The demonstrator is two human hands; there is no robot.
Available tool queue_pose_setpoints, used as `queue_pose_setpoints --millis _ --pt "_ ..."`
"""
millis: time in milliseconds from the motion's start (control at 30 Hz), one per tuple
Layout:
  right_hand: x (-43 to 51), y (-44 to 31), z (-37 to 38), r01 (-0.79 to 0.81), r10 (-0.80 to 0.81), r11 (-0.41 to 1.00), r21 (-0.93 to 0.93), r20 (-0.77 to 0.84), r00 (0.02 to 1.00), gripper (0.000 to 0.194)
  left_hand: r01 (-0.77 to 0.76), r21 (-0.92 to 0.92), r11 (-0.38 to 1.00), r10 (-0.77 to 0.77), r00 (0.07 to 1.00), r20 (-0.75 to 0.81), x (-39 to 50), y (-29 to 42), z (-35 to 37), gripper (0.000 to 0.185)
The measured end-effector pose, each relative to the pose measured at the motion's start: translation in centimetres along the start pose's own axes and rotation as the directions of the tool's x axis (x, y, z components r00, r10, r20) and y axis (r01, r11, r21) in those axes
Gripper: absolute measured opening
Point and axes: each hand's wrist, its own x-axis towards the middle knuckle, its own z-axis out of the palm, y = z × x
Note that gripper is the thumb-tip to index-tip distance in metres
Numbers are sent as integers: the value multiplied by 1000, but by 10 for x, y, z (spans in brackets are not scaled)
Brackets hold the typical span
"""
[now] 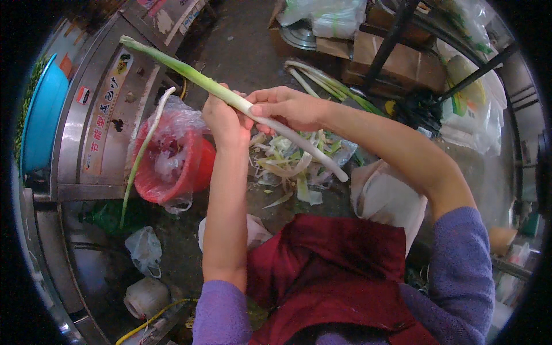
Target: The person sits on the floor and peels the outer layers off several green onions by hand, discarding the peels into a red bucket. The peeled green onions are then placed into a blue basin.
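Observation:
A long green onion (293,133), white at the lower right and green at the upper left, lies slantwise across both my hands. My left hand (226,114) supports it from beneath near the middle, fingers curled around it. Thumb and fingers of my right hand (289,108) pinch the white part just beside the left. Left of my hands, a thin white-and-green onion strip (148,138) shows in front of a red bin (202,166) lined with a plastic bag; whether it rests on anything, I cannot tell. Below my hands, a heap of peeled onion leaves (289,159) covers part of the floor.
More green onions (332,86) lie on the floor beyond my right hand. A steel cabinet (108,112) stands at left, beside a blue basin (43,116). Cardboard boxes (388,56) and a dark metal frame (388,39) occupy the upper right. A yellow hose (151,319) runs at lower left.

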Motion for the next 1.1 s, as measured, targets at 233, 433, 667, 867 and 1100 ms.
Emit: queue_pose_setpoints --millis 233,433,667,867,1100 --pt "-2 2 1 -94 37 919 -384 -153 987 39 -122 -102 987 107 985 -136 24 -4 -4 36" --pt "3 9 1 -61 -4 968 -244 -258 966 27 -16 -117 993 27 995 94 9 2 7 52" --pt "4 10 -6 10 -43 982 -189 -172 984 28 -104 -150 983 108 994 15 12 6 12 35" --pt "0 2 -13 -125 125 990 69 7 992 30 140 -227 964 -147 989 -15 32 6 -9 21" --pt "-2 -3 -24 -192 157 900 392 118 980 20 225 -395 891 -76 931 358 12 -2 3 56"
